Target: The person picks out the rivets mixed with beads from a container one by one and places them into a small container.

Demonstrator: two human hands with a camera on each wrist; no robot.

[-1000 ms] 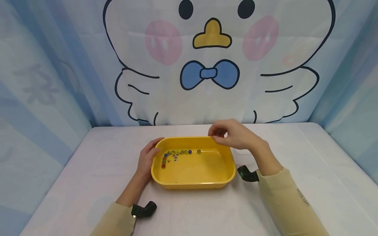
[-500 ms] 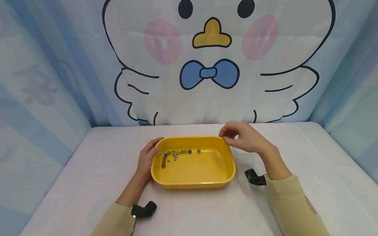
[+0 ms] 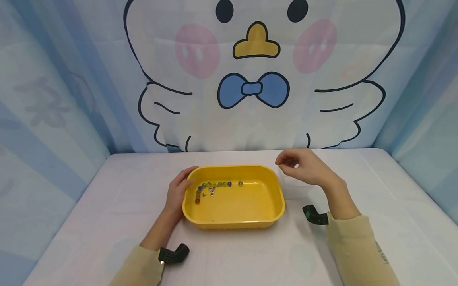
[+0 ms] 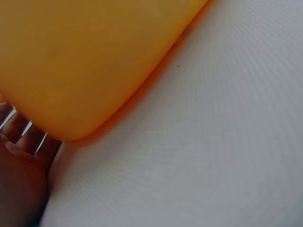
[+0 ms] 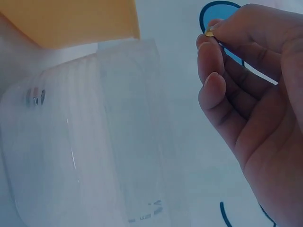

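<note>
A yellow plastic tray (image 3: 236,214) sits on the white-covered table. My left hand (image 3: 177,194) holds its left side, thumb at the rim and fingers along the outside wall. Several glass marbles (image 3: 214,184) form a bent line in the tray's upper left, and one marble (image 3: 240,183) lies apart to their right. Beside the line are a few small silvery pieces (image 3: 212,191). Just beyond the tray's far right corner, my right hand (image 3: 304,165) is raised, pinching a tiny gold-coloured piece (image 5: 209,34) between thumb and forefinger; its kind is too small to tell.
A clear plastic container (image 5: 71,142) stands right of the tray, below my right hand; it barely shows in the head view. Behind the table hangs a cloth backdrop (image 3: 254,127) with a cartoon print. A black wrist camera (image 3: 174,254) sits on each forearm.
My right hand has moved right, from above the tray's far rim to past its right corner, keeping its pinch. My left hand, the tray and the marbles stay put.
</note>
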